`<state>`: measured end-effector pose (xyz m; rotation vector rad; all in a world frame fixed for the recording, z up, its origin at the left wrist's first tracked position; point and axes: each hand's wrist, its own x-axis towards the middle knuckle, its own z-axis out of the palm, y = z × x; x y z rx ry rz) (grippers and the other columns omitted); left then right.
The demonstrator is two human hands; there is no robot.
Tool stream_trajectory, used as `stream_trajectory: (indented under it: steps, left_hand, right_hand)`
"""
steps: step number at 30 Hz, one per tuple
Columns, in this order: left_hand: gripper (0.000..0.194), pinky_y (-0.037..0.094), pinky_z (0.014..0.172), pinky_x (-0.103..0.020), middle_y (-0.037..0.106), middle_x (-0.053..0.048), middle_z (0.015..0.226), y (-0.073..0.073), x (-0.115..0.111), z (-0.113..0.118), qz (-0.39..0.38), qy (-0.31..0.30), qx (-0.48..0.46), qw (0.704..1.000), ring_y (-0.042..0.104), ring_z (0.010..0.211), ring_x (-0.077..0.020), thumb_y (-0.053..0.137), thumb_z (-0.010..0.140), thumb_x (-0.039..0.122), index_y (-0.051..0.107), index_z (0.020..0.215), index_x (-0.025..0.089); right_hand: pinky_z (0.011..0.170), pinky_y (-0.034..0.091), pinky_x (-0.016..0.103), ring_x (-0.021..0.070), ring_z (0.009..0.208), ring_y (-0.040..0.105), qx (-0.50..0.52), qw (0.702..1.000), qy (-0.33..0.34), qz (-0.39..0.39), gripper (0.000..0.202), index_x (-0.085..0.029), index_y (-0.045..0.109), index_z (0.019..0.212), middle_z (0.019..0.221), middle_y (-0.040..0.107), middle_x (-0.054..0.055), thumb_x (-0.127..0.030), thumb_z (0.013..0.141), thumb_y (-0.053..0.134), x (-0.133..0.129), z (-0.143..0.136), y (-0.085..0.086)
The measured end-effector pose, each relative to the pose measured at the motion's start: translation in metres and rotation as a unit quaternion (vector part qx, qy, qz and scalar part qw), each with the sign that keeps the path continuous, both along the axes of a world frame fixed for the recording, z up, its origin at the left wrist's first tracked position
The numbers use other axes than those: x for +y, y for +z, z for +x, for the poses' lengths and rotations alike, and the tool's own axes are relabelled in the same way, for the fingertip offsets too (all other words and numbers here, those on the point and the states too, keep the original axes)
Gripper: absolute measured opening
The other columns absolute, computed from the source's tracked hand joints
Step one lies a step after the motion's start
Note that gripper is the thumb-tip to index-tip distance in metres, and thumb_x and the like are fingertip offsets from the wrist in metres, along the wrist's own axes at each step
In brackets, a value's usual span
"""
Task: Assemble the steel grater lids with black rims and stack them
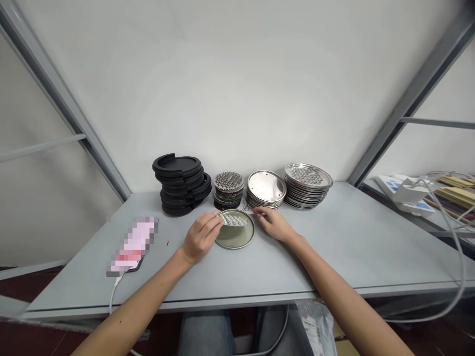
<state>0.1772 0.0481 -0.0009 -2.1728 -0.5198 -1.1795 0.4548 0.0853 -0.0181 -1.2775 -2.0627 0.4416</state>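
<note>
My left hand (pixel 202 236) pinches a small perforated metal disc (pixel 234 219) and holds it tilted over a shallow round metal plate (pixel 237 237) that lies flat on the grey table (pixel 334 247). On the other side of the plate, my right hand (pixel 273 225) rests on the table, its fingertips holding a small metal clip or pin (pixel 259 213) next to the plate's right rim. The disc's underside is hidden.
Along the wall stand a stack of black rubber rings (pixel 181 183), a stack of small perforated discs (pixel 228 189), a stack of plain metal plates (pixel 266 189) and a stack of perforated metal plates (pixel 307 184). A phone (pixel 132 245) on a cable lies left. Cables and papers sit far right.
</note>
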Motion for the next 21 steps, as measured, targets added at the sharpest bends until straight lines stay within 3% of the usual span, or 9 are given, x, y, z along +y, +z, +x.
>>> stream_trajectory:
  steps: [4, 9, 15, 21]
  left_hand:
    - [0.024, 0.056, 0.091, -0.042, 0.070, -0.009, 0.103, -0.004, 0.006, -0.001, -0.058, -0.023, 0.013, 0.998, 0.061, 0.115, -0.0250, 0.059, 0.088, 0.003, 0.064, 0.108, 0.015]
    - [0.020, 0.056, 0.091, -0.042, 0.070, -0.009, 0.104, -0.007, 0.000, 0.001, -0.094, -0.036, 0.031, 0.994, 0.061, 0.115, -0.0253, 0.059, 0.087, 0.003, 0.065, 0.102, 0.016]
    - [0.020, 0.055, 0.091, -0.044, 0.069, -0.008, 0.104, -0.008, -0.003, 0.001, -0.158, -0.057, 0.009, 0.986, 0.060, 0.114, -0.0255, 0.058, 0.088, 0.006, 0.065, 0.101, 0.019]
    - [0.020, 0.054, 0.092, -0.045, 0.067, -0.010, 0.105, -0.008, -0.004, 0.001, -0.236, -0.096, -0.013, 0.967, 0.059, 0.114, -0.0245, 0.055, 0.089, 0.006, 0.066, 0.101, 0.019]
  right_hand:
    - [0.086, 0.052, 0.036, 0.0236, 0.099, 0.067, 0.019, 1.000, 0.003, -0.006, 0.031, -0.018, 0.065, 0.110, 0.107, 0.072, 0.008, -0.017, 0.087, 0.044, -0.002, -0.001, 0.003]
    - [0.088, 0.052, 0.040, 0.0250, 0.104, 0.065, 0.060, 0.996, 0.055, -0.025, 0.036, -0.017, 0.058, 0.123, 0.114, 0.069, 0.011, -0.034, 0.091, 0.050, -0.007, -0.002, 0.008]
    - [0.104, 0.042, 0.049, 0.0312, 0.121, 0.054, 0.040, 0.985, 0.162, -0.034, 0.087, -0.017, 0.040, 0.141, 0.133, 0.056, 0.017, -0.050, 0.069, 0.077, -0.013, -0.007, 0.006]
    - [0.104, 0.042, 0.049, 0.0323, 0.121, 0.053, 0.025, 0.984, 0.168, -0.046, 0.084, -0.014, 0.040, 0.141, 0.132, 0.056, 0.018, -0.053, 0.074, 0.073, -0.011, -0.011, -0.001]
